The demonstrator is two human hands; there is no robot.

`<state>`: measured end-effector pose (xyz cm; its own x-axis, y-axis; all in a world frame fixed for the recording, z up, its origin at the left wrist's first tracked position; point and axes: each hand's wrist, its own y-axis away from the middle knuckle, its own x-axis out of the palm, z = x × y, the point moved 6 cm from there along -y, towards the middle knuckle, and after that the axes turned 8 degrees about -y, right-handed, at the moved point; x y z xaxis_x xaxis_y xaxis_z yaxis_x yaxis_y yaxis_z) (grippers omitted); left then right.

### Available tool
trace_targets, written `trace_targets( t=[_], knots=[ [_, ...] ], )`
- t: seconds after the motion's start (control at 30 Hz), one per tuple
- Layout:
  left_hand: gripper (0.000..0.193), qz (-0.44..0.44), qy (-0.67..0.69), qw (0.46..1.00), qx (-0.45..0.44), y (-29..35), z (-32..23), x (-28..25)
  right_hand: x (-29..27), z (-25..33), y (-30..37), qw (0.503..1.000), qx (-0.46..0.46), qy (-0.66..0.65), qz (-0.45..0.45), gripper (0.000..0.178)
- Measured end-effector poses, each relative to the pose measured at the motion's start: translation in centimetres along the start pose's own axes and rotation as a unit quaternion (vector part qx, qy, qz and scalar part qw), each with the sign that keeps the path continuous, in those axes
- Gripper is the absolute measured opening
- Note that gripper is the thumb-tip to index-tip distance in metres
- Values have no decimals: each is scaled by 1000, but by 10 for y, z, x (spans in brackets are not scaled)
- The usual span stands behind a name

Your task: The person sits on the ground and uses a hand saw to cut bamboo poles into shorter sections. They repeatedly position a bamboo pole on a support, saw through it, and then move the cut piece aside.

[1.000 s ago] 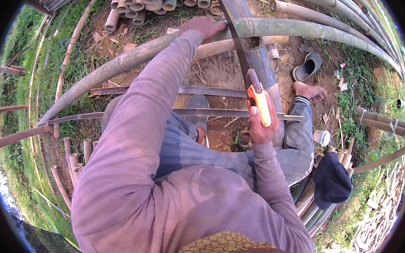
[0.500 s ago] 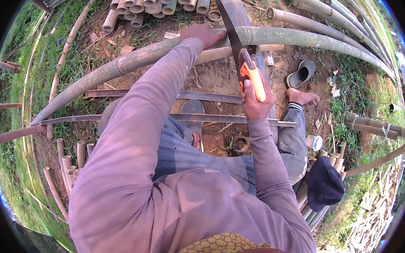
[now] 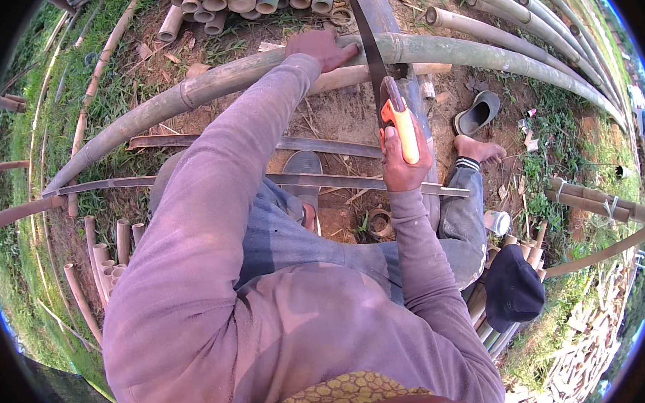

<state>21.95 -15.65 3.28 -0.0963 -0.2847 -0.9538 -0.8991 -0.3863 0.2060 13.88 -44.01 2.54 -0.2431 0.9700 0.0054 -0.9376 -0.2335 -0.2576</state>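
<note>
A long greenish-grey bamboo pole (image 3: 475, 53) runs crosswise in front of me. My left hand (image 3: 322, 50) lies over it with the fingers wrapped on the far side and the thumb stretched toward the saw. In my right hand (image 3: 408, 162) is the orange handle of a handsaw (image 3: 370, 44), gripped with the thumb along its side. The dark blade stands across the pole, just right of my left thumb, its far end cut off by the picture's top. Whether it has cut into the bamboo cannot be made out. Beneath lies a thicker grey pole (image 3: 378, 12).
Cut bamboo tubes (image 3: 246, 1) are stacked at the back; long poles (image 3: 502, 13) lie at the far right. Split bamboo strips (image 3: 320, 147) cross near my legs. A loose clog (image 3: 477, 113), a white cup (image 3: 496, 222) and a dark cap (image 3: 513, 283) are on the right.
The saw has come slightly back toward me relative to the pole, its blade angle a little steeper. My left hand keeps its place on the pole. The whole view has shifted slightly.
</note>
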Motion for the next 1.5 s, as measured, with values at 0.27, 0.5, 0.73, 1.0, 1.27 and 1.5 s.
trace_targets(
  t=[0.27, 0.5, 0.73, 1.0, 1.27, 1.5],
  knots=[
    [61, -144, -173, 971, 83, 10, 17, 19, 8, 31, -14, 999, 46, -21, 10, 45],
    [59, -22, -147, 984, 99, 1, 11, -3, 17, 46, -12, 999, 12, 30, 10, 46],
    [66, 16, -129, 986, 104, -2, 19, -6, -32, 67, 64, 997, -35, 71, 25, 49],
    [71, 11, -131, 985, 110, -10, 11, -11, 36, 42, -59, 999, -18, 48, 8, 40],
    [66, 30, -121, 985, 121, -6, 20, -15, -36, 75, 95, 998, 58, 8, 22, 55],
    [75, 44, -120, 984, 121, -7, 8, -19, 34, 34, -51, 999, -19, 44, 0, 42]
  ],
)
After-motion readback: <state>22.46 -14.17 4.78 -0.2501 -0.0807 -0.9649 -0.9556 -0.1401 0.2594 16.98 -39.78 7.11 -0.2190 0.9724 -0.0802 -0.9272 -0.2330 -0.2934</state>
